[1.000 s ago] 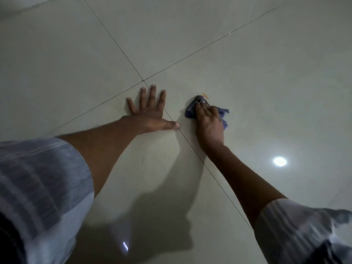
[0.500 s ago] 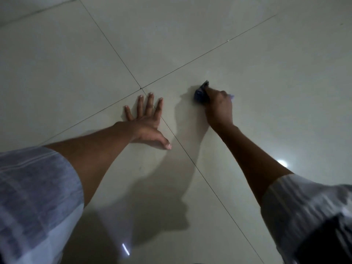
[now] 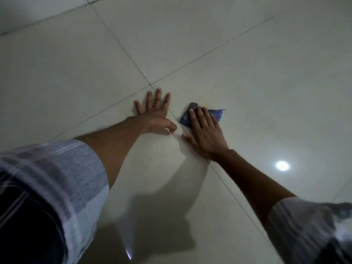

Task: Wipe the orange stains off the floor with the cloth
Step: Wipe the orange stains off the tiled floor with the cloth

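A small crumpled blue cloth (image 3: 217,113) lies on the pale tiled floor (image 3: 247,82), just right of a tile joint. My right hand (image 3: 204,133) presses flat on the cloth with straight fingers, covering its middle; cloth edges stick out to the left and right of the fingers. My left hand (image 3: 155,115) rests flat on the floor beside it, fingers spread, thumb close to the right thumb. A faint yellowish smear (image 3: 202,101) shows on the tile just beyond the cloth. No clear orange stain is visible.
Glossy pale tiles with thin dark joints (image 3: 122,48) crossing just beyond my left fingertips. A lamp's reflection (image 3: 282,165) glares on the floor at right. A darker floor edge (image 3: 43,18) runs along the far left. My shadow falls on the near tiles.
My right hand drew the cloth back toward me and to the left, and its fingers flattened out on it. The left hand stayed planted on the floor.
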